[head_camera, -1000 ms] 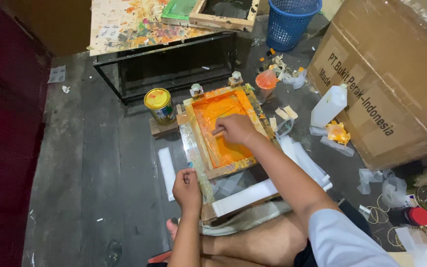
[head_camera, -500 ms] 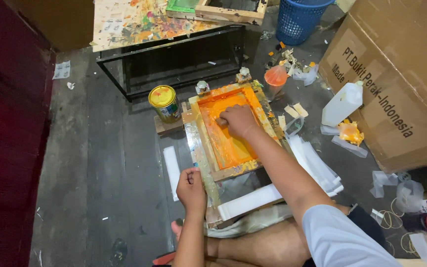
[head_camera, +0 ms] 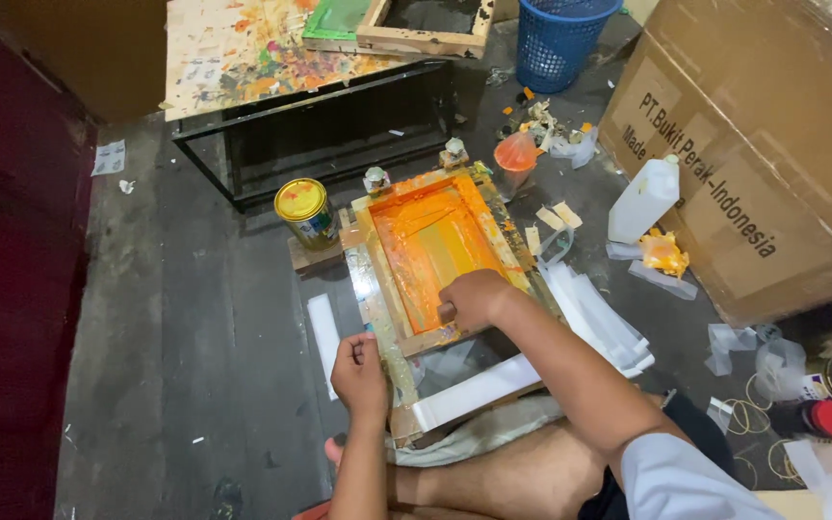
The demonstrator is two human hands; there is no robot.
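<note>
The right hand (head_camera: 474,299) is closed over a squeegee (head_camera: 447,313) at the near end of the orange mesh, just right of the frame's centre; only a sliver of the tool shows under the fingers, so its blade cannot be made out; the left hand (head_camera: 358,371) lies lower and to the left, fingers curled on the near left corner of the wooden screen frame (head_camera: 392,332), pressing it flat; the two hands sit apart, the right one nearer the ink.

The screen runs with its long axis from the lower middle of the picture up toward the top, tilted slightly right; the whole wet, glossy orange ink field (head_camera: 430,241) lies beyond the right hand, away from the body.

The frame is pale raw wood smeared with paint; strips of white paper (head_camera: 474,390) lie under its near edge. A round tin with a yellow lid (head_camera: 302,207) stands just left of the far corner; a white plastic jug (head_camera: 642,197) and a large cardboard box (head_camera: 763,144) fill the right side; a blue mesh basket (head_camera: 560,39) sits at the top.
</note>
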